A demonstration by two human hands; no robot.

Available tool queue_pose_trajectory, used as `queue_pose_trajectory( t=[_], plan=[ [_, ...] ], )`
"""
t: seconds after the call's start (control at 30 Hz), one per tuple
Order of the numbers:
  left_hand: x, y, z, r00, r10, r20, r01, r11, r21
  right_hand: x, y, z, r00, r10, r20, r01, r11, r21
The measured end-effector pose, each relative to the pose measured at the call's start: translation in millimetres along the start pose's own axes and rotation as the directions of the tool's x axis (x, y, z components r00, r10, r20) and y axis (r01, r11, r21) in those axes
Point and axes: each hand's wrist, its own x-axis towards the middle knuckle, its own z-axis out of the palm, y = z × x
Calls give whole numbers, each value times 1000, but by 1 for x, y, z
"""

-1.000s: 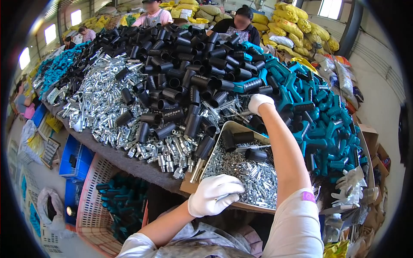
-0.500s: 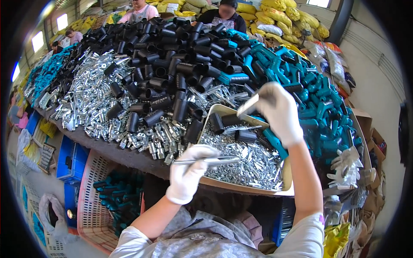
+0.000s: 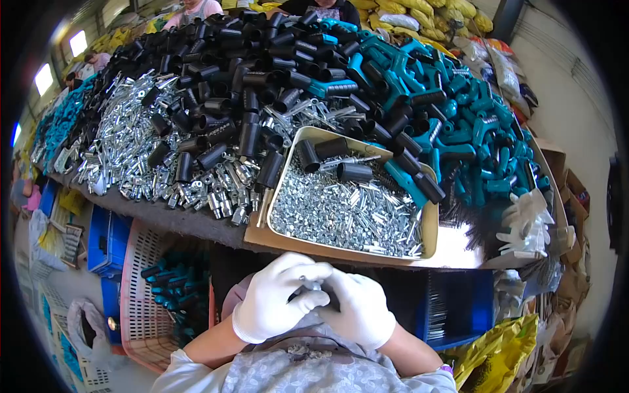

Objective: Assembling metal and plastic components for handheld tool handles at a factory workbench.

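Both of my hands wear white gloves and meet in front of my body, just off the table's near edge. My left hand (image 3: pixel 276 298) is closed, its thumb and fingers pinching a metal part (image 3: pixel 311 285) of which only a bit shows. My right hand (image 3: pixel 362 309) curls in against it with fingers bent; what it grips is hidden. Beyond them, a cream tray (image 3: pixel 354 251) holds many small silver metal pieces (image 3: pixel 321 209). Black sleeves (image 3: pixel 354 172) and a teal handle (image 3: pixel 404 183) lie over its far part.
Heaps of black sleeves (image 3: pixel 249 78), teal handles (image 3: pixel 475 131) and silver fittings (image 3: pixel 124 137) cover the table. White gloves (image 3: pixel 524 219) lie at the right edge. A pink basket (image 3: pixel 147 288) with teal handles stands below left; a blue crate (image 3: pixel 468 308) sits below right. People are at the far side.
My right hand has come down from above the tray to join my left hand near my body. The left hand has lowered, and the metal rods it held are now mostly hidden.
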Motion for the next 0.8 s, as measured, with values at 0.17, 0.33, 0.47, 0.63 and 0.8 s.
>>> queue_pose_trajectory(
  t=[0.17, 0.33, 0.47, 0.63, 0.8],
  plan=[
    [-6, -23, -5, 882, -340, 327, 407, 899, -162, 0, 2, -12, 964, 261, 48, -263, 917, 299],
    [-10, -13, 5, 910, -375, 176, 376, 926, 32, 66, 36, -51, 988, -131, 84, 106, 960, 258],
    [-17, -11, 3, 997, 48, 67, -56, 990, 129, 161, 115, -85, 919, -39, -392, -162, 869, -467],
    [-29, -6, 1, 997, 65, 34, -72, 963, 261, 199, 132, -95, 928, 311, -207, -367, 658, -657],
    [-40, -7, -8, 971, -235, -46, 236, 972, 12, 177, 118, -115, 934, 229, -273, -332, 837, -434]
  ],
)
